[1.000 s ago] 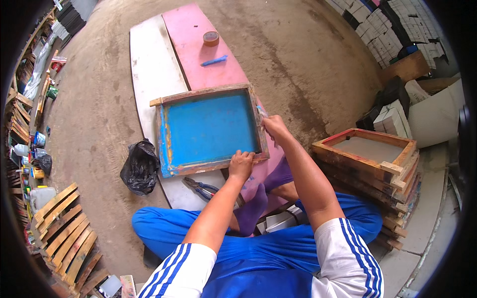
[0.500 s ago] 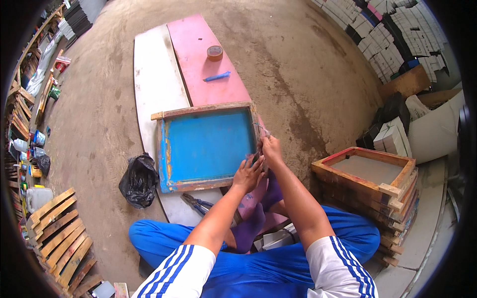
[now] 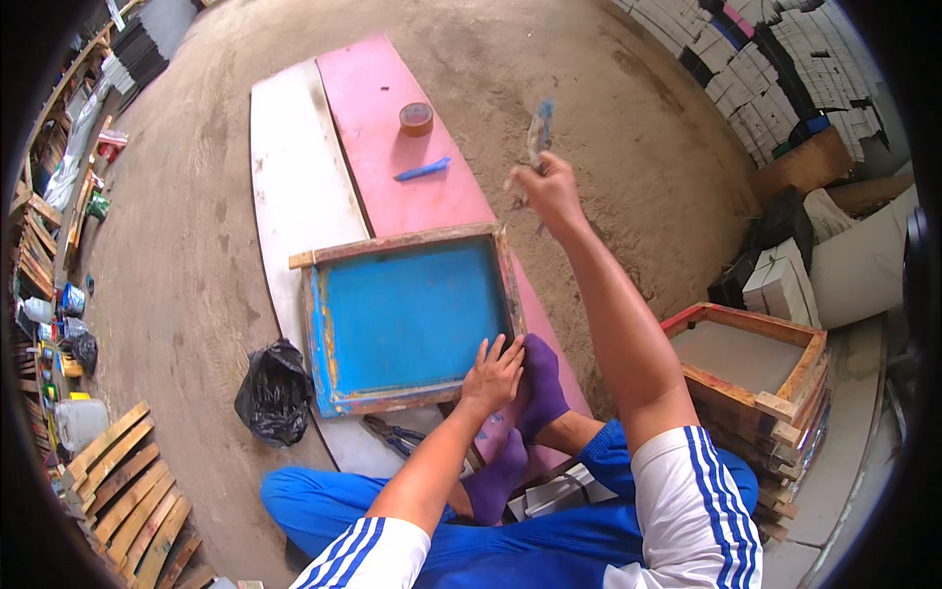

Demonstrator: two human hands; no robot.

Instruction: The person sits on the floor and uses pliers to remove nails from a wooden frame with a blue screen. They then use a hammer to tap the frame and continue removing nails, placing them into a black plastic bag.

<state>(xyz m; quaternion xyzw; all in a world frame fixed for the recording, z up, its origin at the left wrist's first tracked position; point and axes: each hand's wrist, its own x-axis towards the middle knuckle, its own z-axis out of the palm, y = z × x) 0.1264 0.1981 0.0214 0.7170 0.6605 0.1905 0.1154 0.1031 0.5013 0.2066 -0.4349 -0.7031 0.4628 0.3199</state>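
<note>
A wooden screen-printing frame with blue mesh lies in front of me on the boards. My left hand rests with fingers spread on the frame's near right corner. Raised beyond the frame's right side, above the floor, is my right hand. It is closed on a thin, crumpled greyish strip with a blue end, blurred by motion; it looks like peeled tape. Pliers lie at the frame's near edge, partly hidden by my left forearm.
The frame lies across a white board and a pink board. Farther along sit a brown tape roll and a blue cutter. A black plastic bag is at left; stacked wooden frames stand at right.
My right hand has pulled away from the frame's right edge, up and outward, with the strip in it. My left hand stays on the corner, and the frame sits slightly lower in view.
</note>
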